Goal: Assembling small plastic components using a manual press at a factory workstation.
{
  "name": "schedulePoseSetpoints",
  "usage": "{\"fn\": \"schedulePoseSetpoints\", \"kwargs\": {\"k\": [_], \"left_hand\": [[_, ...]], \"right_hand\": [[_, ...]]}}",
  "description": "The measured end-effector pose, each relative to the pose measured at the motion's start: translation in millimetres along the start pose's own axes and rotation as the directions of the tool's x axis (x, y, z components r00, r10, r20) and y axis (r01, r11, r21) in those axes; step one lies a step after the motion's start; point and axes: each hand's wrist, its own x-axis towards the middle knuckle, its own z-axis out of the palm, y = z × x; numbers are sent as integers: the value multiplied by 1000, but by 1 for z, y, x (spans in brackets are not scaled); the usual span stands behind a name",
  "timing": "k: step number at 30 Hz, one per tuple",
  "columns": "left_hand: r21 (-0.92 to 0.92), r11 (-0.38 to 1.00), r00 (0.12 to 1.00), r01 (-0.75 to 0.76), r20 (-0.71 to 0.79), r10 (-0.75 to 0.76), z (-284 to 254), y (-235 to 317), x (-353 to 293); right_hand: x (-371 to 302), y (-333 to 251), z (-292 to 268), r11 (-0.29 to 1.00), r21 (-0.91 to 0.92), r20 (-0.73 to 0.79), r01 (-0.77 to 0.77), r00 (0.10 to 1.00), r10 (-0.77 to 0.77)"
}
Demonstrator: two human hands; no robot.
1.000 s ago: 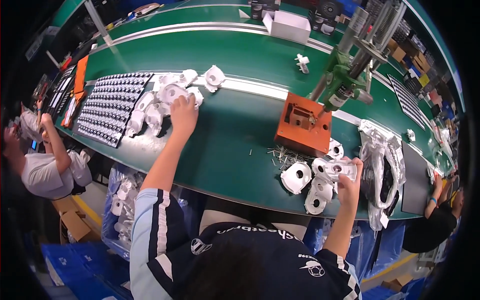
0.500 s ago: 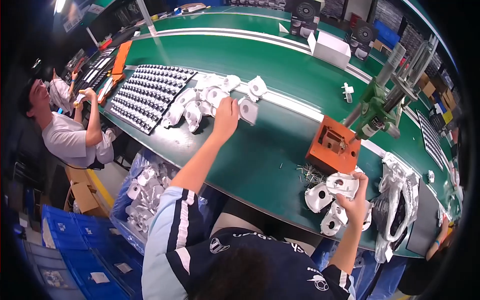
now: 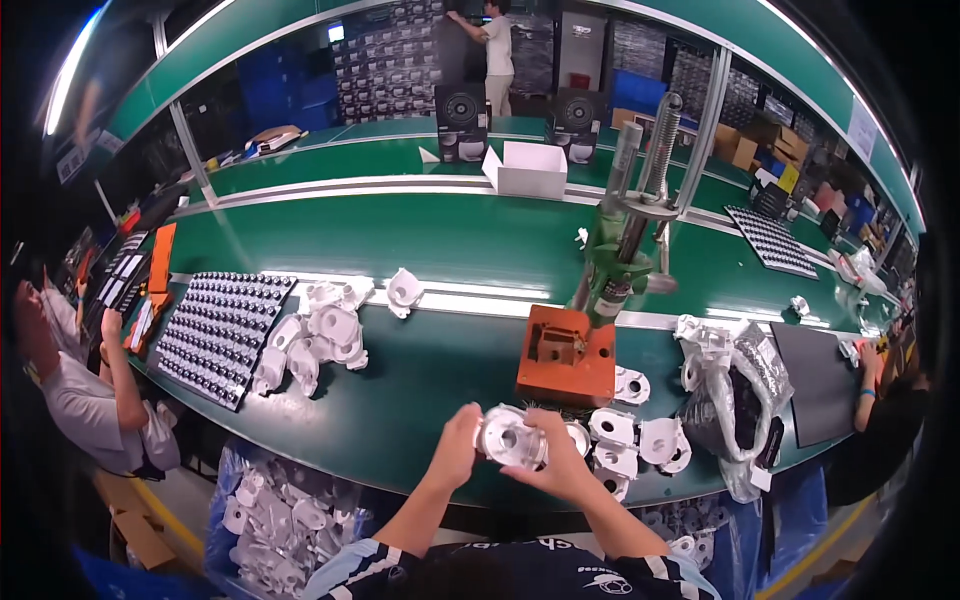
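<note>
Between my two hands, above the near edge of the green table, is a white plastic housing (image 3: 509, 434) with a round hole in its middle. My left hand (image 3: 458, 447) grips its left side with fingers closed. On its right side, the fingers and thumb of my right hand (image 3: 556, 458) are wrapped round it. Whether it is one piece or two put together, I cannot tell. Right of my right hand lie several similar white housings (image 3: 613, 428). Just beyond my hands stands an orange fixture block (image 3: 565, 375) under a green hand press (image 3: 610, 275).
A heap of white housings (image 3: 320, 335) lies left, beside a tray of small black-topped parts (image 3: 225, 330). Clear plastic wrapping (image 3: 745, 395) and a dark mat (image 3: 815, 385) are at right. A bagged bin of white parts (image 3: 270, 520) stands below. Co-workers (image 3: 90, 410) flank me.
My left hand has come from the left heap toward the middle, and my right hand has moved in from the right-hand pile. Both now meet at a white housing. The view has tilted up.
</note>
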Motion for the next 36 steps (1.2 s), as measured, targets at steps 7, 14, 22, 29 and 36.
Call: {"fn": "schedulePoseSetpoints", "kwargs": {"k": [7,14,22,29,36], "left_hand": [[258,966,981,-16,191,-35,10,0,-7],[621,746,834,-241,525,-167,29,63,-24],[743,588,-300,320,668,-681,-145,155,-28],[671,670,-135,318,732,-668,-135,125,-10],[563,799,253,211,758,-601,-126,121,-17]], "right_hand": [[-17,-21,-12,969,-228,80,-97,990,118],[-26,-24,-28,958,-14,134,-287,949,287],[-53,-18,-54,837,327,143,-439,898,416],[-85,-18,-60,801,355,27,-483,861,507],[-97,-22,-54,798,353,78,-488,866,494]]}}
